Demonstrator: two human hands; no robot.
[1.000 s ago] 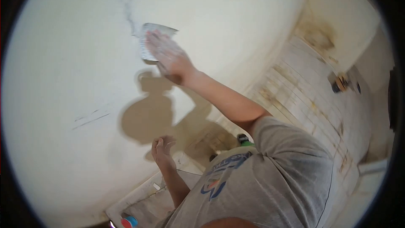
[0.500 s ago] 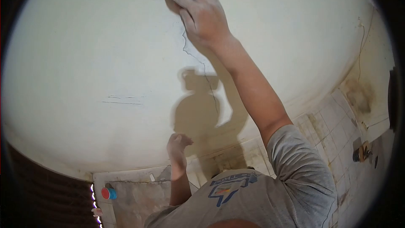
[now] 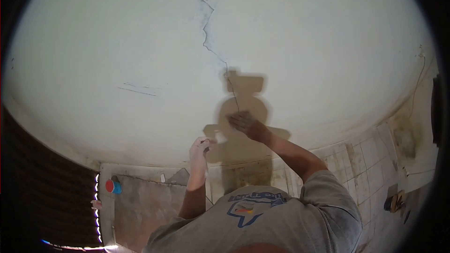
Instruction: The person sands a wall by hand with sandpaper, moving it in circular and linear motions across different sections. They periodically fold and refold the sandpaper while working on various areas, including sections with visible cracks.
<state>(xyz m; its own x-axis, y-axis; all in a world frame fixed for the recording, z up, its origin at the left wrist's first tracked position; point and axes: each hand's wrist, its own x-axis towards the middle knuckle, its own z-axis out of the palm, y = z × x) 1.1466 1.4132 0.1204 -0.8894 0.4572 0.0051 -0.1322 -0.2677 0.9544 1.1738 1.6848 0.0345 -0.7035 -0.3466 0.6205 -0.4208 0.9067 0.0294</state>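
Note:
A thin, jagged crack (image 3: 205, 30) runs down the pale wall (image 3: 318, 56), with a bluish-white tint along its upper part. My right hand (image 3: 246, 125) is at the crack's lower end, inside the shadow on the wall, fingers together and pointing left. It is dim and slightly blurred; whatever lies under its palm is hidden. Lower and to the left, my left hand (image 3: 200, 149) is raised with its fingers curled in. Pale dust seems to coat it. Its palm side does not show clearly, and I cannot make out anything in it.
Two short dark marks (image 3: 138, 89) lie on the wall at left. Below are a red-and-blue tin (image 3: 113, 186), a grey board-like surface (image 3: 150, 211) and pale floor tiles (image 3: 370, 159). A dark corrugated surface (image 3: 47, 192) fills the lower left. Small dark objects (image 3: 394, 201) lie at right.
My right hand has come down from high on the wall, where it pressed a folded whitish sheet; that sheet no longer shows. The upper crack is uncovered. My left hand stays raised, slightly higher.

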